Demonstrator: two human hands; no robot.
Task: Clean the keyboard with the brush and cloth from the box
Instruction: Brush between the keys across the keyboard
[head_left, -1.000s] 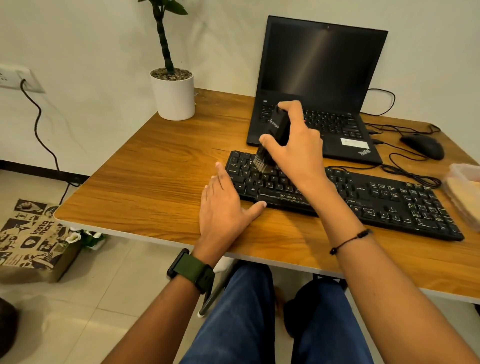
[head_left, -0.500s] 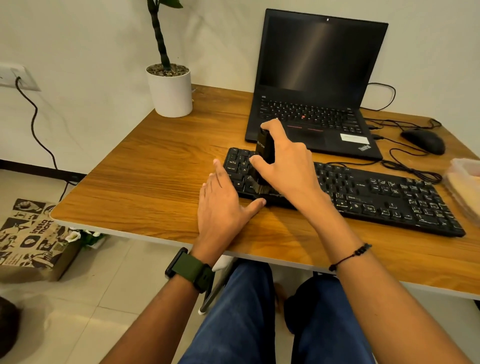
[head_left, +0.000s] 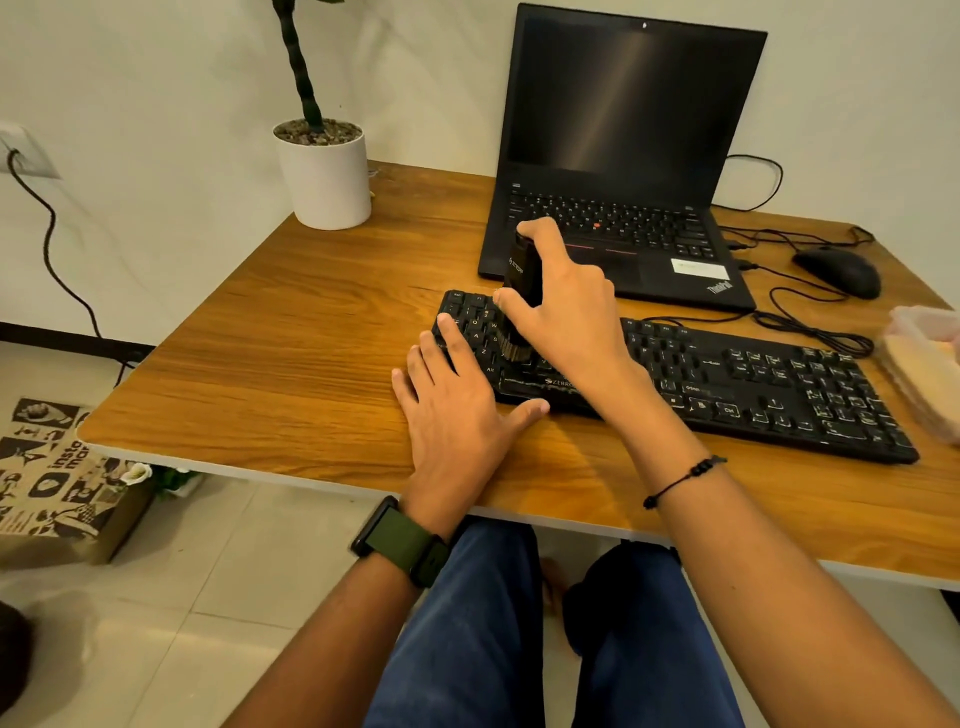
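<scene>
Wood-grain desk (head_left: 291, 332) fills most of what I see, set against a pale wall; off its left edge a printed paper bag (head_left: 47, 467) sits on the tiled floor, and a black cable (head_left: 52, 249) hangs from a wall socket. Further along, a white plant pot (head_left: 327, 179) stands at the desk's back edge. My left hand (head_left: 457, 410) lies flat with fingers straight, palm on the desk, fingertips resting on the left end of the black keyboard (head_left: 753, 384), thumb along its front edge; a green-strapped watch (head_left: 402, 540) is on that wrist. Just beside it my right hand (head_left: 563, 306) grips the black brush (head_left: 522, 306) upright, forefinger over its top, thumb on its side, bristles down on the keys at the keyboard's left part. Behind stands an open laptop (head_left: 623, 156), screen dark; right of it a black mouse (head_left: 839, 270) with its wire; at the far right edge a clear box (head_left: 924, 364) holds something yellowish, which I cannot identify.
</scene>
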